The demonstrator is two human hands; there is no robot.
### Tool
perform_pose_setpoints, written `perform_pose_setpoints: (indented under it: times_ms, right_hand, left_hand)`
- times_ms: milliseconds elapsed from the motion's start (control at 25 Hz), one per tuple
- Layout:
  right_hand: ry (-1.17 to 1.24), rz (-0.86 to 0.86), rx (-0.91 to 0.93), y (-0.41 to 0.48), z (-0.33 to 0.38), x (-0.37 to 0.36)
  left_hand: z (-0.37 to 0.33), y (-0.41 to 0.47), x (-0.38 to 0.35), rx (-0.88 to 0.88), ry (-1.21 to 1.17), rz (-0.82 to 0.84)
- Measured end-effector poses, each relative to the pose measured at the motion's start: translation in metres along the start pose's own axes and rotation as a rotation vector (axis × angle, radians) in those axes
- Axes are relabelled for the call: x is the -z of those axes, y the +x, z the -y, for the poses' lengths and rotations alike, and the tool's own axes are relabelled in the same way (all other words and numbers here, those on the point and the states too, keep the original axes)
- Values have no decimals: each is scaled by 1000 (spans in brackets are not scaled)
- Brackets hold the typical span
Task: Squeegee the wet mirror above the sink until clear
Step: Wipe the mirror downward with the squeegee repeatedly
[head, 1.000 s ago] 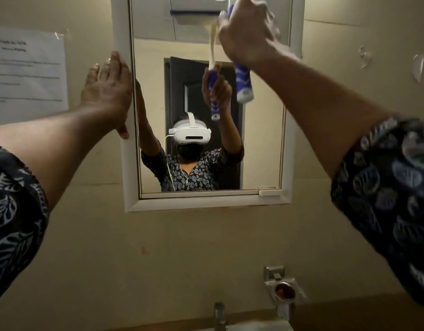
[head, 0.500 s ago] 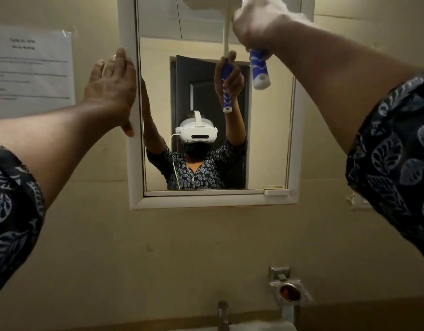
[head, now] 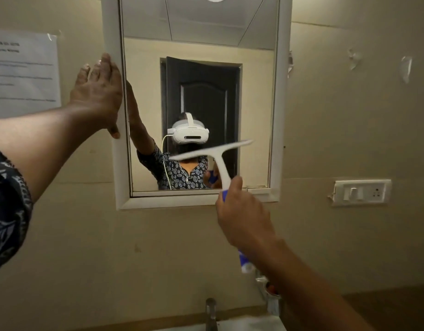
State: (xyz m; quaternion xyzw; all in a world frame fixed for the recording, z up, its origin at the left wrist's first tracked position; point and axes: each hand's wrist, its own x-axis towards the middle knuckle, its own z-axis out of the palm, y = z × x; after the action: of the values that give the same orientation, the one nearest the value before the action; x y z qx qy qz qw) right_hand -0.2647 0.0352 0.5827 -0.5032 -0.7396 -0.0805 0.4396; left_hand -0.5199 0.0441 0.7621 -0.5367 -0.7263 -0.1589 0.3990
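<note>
A white-framed mirror (head: 258, 91) hangs on the beige wall above the sink. My right hand (head: 242, 218) grips the blue handle of a white squeegee (head: 220, 161), whose blade lies tilted across the lower part of the glass, right end higher. My left hand (head: 98, 91) rests flat with fingers spread against the mirror's left frame edge. The glass reflects a person with a white headset and a dark door. The handle's blue end pokes out below my right hand.
A tap (head: 210, 311) and the sink rim (head: 249, 324) sit at the bottom edge. A wall holder (head: 269, 292) is partly hidden behind my right forearm. A switch plate (head: 360, 192) is on the right wall, a paper notice (head: 23, 72) on the left.
My right hand has pulled the squeegee down from the top of the mirror to its lower part. The left hand stays on the frame. The view has shifted slightly.
</note>
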Motion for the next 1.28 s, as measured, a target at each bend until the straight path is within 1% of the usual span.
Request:
perform_pose_setpoints:
  times_ms: [160,320,520,600,720,800,920,1000,1080,1160,1280]
  right_hand:
    - [44,104,-73,-24,-2,-13]
    - [78,125,-102,-23,2,-8]
    - [109,300,-221,-35,10,-4]
    - [116,333,-241,-35,14,2]
    - [121,375,-262,-12,18,27]
    - [172,311,-229,21,21,57]
    - [214,38,-140,85,28,109]
    - [209,-154,-29,128,35,134]
    - [190,-288,90,165,42,148]
    - [165,-349,142,196,46,153]
    - [181,-349,139,226,48,155]
  left_hand:
    - [-2,0,3,10,-3,10]
    - [-5,-1,3,16,-4,2]
    - [-5,-2,1,24,2,-14]
    - [-6,-3,1,18,2,-28]
    - [-7,-3,1,27,10,-6]
    - [-7,-3,1,40,29,4]
    - [-9,-3,0,36,41,7]
    - [-10,-2,-1,42,42,-1]
    - [-10,-1,-1,51,48,8]
    - [-10,-1,-1,58,51,6]
    - [-11,0,-1,63,66,6]
